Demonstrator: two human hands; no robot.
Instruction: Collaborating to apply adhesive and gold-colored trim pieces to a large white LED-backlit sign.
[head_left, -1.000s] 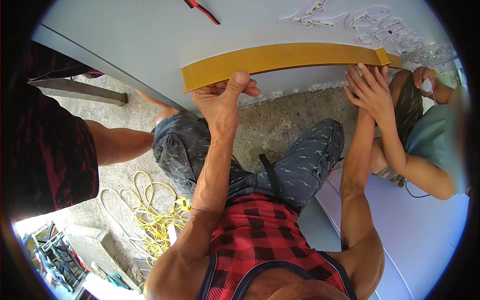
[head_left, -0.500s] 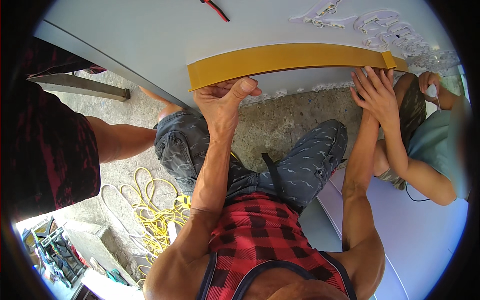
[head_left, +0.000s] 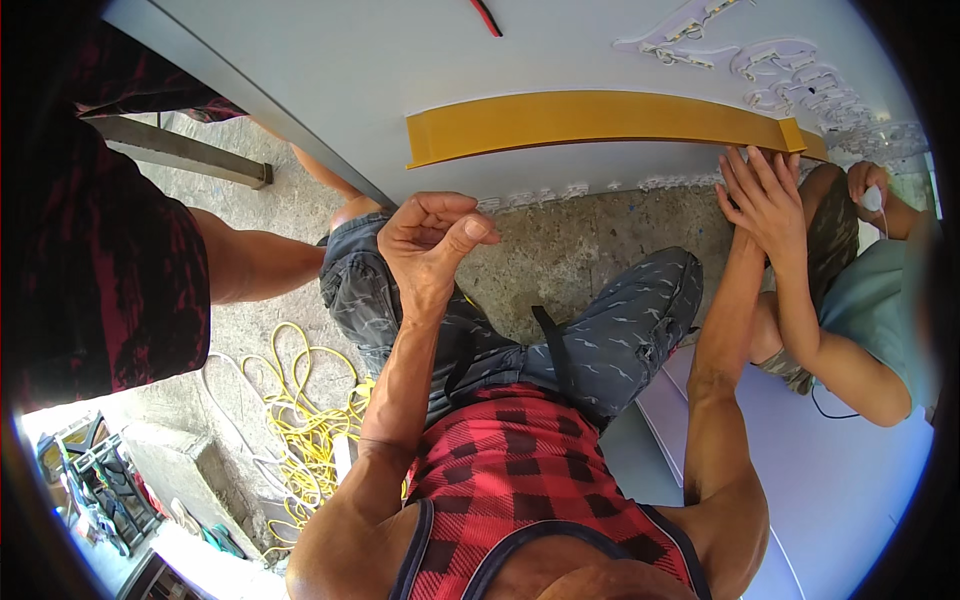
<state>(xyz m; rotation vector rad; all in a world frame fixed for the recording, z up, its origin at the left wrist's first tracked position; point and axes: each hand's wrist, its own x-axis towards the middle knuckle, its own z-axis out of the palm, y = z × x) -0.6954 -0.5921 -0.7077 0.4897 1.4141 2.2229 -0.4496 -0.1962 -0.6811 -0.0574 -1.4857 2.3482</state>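
Note:
A long gold-coloured strip with a folded lip (head_left: 600, 118) stands along the grey-white panel (head_left: 330, 60). My left hand (head_left: 432, 245) is just below the strip's left end, apart from it. Its fingers are loosely curled, the thumb is off them, and nothing is between them. My right arm reaches up to the strip's right end, where a small gold piece (head_left: 792, 135) sits across it. A co-worker's hand (head_left: 768, 205) covers most of my right hand (head_left: 744, 240), so my fingers there are hidden.
White raised shapes with small light modules (head_left: 790, 75) and a red-black wire (head_left: 486, 16) are on the panel. The co-worker's other hand holds a small white object (head_left: 871, 198). Yellow cord (head_left: 305, 420) lies tangled on the concrete floor. Another person's leg (head_left: 255, 255) is at left.
My left hand has let go of the strip's left end and moved down from it. The whole view has shifted a little. My right arm and the co-worker's hand stay at the right end.

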